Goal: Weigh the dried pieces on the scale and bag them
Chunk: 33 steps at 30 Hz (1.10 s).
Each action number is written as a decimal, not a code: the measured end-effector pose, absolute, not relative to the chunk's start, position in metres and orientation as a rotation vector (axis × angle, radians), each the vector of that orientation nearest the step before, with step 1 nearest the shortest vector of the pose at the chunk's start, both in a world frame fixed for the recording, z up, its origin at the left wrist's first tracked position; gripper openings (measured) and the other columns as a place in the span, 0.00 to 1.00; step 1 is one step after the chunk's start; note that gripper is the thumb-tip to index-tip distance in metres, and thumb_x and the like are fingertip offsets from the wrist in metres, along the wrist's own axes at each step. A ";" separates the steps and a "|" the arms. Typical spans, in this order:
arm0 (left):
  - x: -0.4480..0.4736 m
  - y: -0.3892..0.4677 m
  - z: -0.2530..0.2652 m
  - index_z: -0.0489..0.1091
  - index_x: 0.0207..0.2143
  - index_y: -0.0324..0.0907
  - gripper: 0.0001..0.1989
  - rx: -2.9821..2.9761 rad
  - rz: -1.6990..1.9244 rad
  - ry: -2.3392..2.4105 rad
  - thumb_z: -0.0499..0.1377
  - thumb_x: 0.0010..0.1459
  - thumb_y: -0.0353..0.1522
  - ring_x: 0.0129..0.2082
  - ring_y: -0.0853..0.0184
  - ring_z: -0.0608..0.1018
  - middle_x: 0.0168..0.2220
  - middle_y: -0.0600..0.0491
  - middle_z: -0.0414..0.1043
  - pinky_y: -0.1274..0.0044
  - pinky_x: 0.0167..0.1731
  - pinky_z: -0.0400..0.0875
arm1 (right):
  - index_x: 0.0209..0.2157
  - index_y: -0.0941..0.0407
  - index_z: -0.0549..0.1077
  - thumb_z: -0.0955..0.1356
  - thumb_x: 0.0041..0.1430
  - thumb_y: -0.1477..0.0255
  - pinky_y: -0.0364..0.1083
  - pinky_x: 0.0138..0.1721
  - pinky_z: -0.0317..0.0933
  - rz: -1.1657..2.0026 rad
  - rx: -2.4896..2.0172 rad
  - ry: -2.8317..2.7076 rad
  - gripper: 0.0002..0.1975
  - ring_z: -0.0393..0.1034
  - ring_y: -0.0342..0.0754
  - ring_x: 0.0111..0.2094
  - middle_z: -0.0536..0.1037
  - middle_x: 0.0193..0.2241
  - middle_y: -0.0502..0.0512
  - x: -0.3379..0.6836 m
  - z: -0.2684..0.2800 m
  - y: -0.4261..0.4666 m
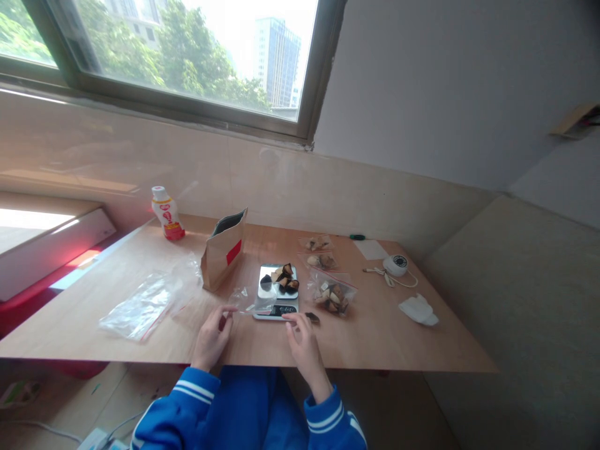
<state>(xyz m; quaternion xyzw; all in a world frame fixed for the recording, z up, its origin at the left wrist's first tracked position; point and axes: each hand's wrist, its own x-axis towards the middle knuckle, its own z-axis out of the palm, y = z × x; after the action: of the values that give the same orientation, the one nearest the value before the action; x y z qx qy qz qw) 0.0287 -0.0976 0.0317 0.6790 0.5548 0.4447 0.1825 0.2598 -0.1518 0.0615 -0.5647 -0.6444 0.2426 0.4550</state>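
Note:
My left hand (212,339) is closed in a pinch on the near left edge of a clear plastic bag (244,300). The bag partly overlaps a kitchen scale (276,294). On the scale's plate lies a small heap of dried chunks (284,279) with dark rinds and pale cut faces. My right hand (304,344) has its fingers apart, with nothing visible in them. Its fingertips are at the scale's front edge, by the dark control panel (284,310); whether they touch it I cannot tell. One loose dark piece (312,317) lies just beside that hand.
Right of the scale are several filled zip bags (334,297). A brown paper pouch (222,256) stands open to the left, near flat clear bags (140,306) and a bottle (167,212). Farther right are a white corded device (396,265) and a crumpled tissue (419,309).

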 end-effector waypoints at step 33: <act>0.079 -0.116 0.056 0.57 0.62 0.50 0.26 2.419 1.303 1.134 0.55 0.61 0.32 0.52 0.63 0.74 0.55 0.48 0.70 0.72 0.48 0.72 | 0.42 0.55 0.68 0.62 0.65 0.62 0.45 0.39 0.69 0.956 -1.191 -1.226 0.12 0.74 0.48 0.38 0.78 0.37 0.57 0.226 0.076 -0.154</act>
<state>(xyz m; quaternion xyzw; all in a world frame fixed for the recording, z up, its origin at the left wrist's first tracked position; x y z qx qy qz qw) 0.0794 -0.1159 0.0558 0.8109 0.3801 0.4368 0.0846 0.2258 -0.1544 0.0765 -0.5049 -0.5196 0.4053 0.5575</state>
